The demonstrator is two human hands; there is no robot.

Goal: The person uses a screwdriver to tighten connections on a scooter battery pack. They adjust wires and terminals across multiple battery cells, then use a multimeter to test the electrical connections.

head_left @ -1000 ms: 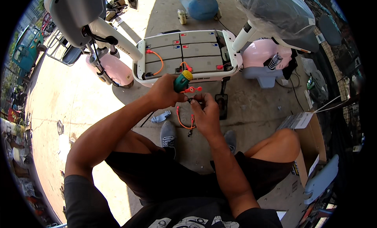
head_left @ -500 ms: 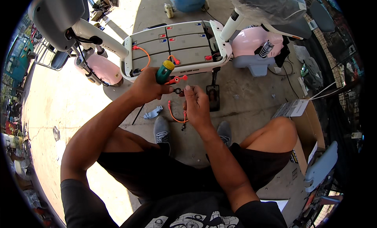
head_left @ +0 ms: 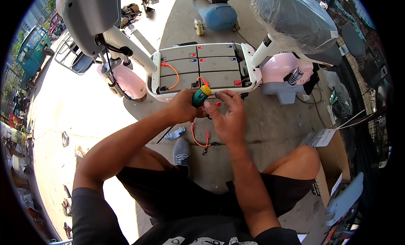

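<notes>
My left hand (head_left: 181, 105) is closed round a screwdriver with a green and yellow handle (head_left: 200, 96), with a red-capped cable end (head_left: 218, 104) beside it. My right hand (head_left: 230, 116) has thumb and index apart, the thumb beside the handle at the cable end; whether it touches is unclear. An orange lead with red and black ends (head_left: 195, 139) lies on the ground below. Just beyond my hands is a white scooter frame (head_left: 256, 76) holding several grey batteries (head_left: 217, 78) with red and blue terminals, some joined by orange cables.
Pink body panels (head_left: 126, 82) flank the frame; a bagged seat (head_left: 291, 17) is at right. A blue tank (head_left: 221, 17) stands behind, a teal vehicle (head_left: 29, 53) far left. An open carton (head_left: 337, 152) is beside my right knee, a light-blue plastic piece (head_left: 175, 133) near my shoe.
My right hand's pinch at a small black ring has loosened, with the index finger lifted forward and apart from the thumb. The red cable end is now mostly hidden. The view has shifted.
</notes>
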